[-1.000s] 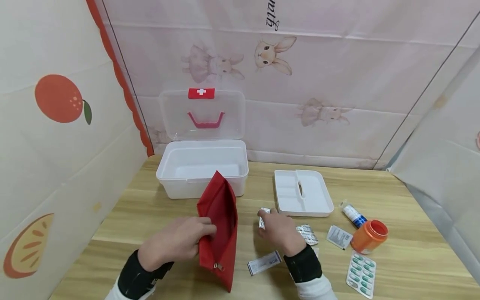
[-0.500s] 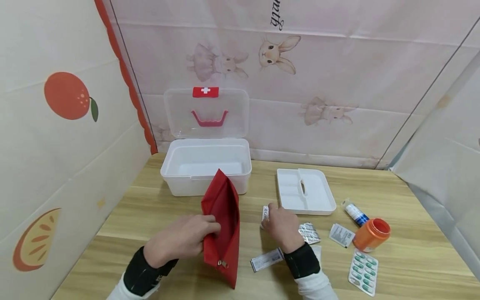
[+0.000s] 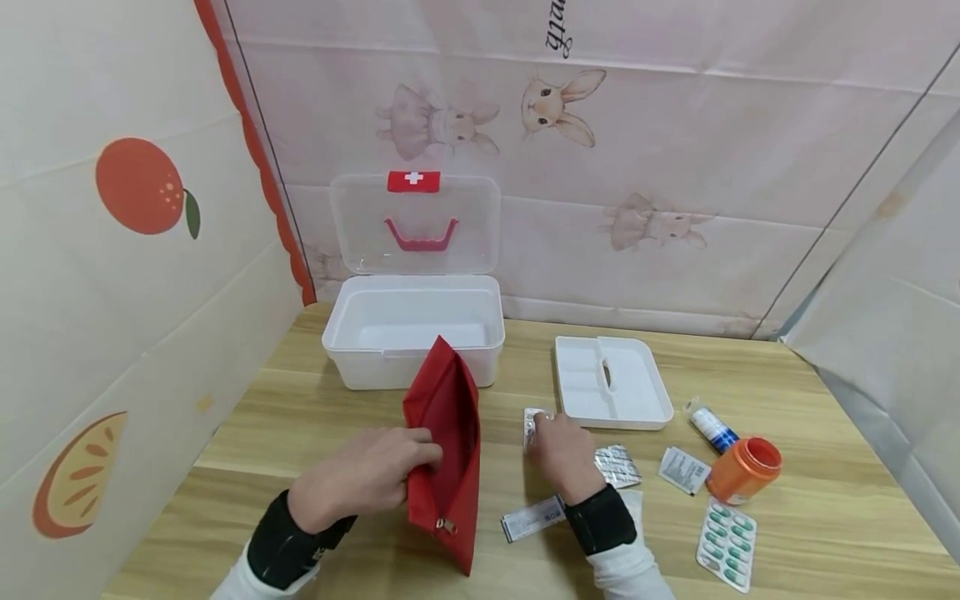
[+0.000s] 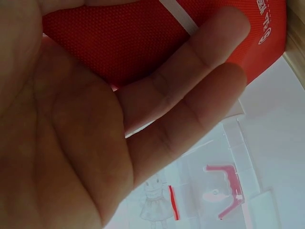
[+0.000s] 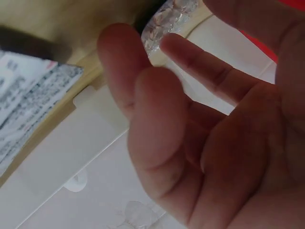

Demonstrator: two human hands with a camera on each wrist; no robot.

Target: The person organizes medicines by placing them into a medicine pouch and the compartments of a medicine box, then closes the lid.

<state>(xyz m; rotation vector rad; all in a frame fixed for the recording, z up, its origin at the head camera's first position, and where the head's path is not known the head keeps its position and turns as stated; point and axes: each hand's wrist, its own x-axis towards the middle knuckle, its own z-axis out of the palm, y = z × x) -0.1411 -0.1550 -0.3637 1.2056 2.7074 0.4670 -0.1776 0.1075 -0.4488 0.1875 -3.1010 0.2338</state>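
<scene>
My left hand (image 3: 367,471) pinches one side of a red zip pouch (image 3: 457,483) and keeps its mouth agape. In the left wrist view, two fingers (image 4: 176,86) stretch across the red fabric. My right hand (image 3: 566,458) is at a small blister pack (image 3: 529,423) left of the white tray insert (image 3: 645,392). Its fingertips overlap the pack. The right wrist view has the clear bubbles of the blister pack (image 5: 169,21) right by the fingertips, other fingers curled; I cannot tell whether they pinch it.
A white first-aid box (image 3: 412,367) with raised lid stands behind the pouch. Right of my hand lie a foil pack (image 3: 617,465), a sachet (image 3: 683,470), a white-and-blue tube (image 3: 711,427), an orange bottle (image 3: 742,471) and a green capsule blister (image 3: 726,546). A printed strip (image 3: 534,519) lies nearer me.
My right hand's fingers have drawn in over the small blister pack, where they were more outstretched before. The left hand keeps its hold on the pouch. The head view has shifted slightly.
</scene>
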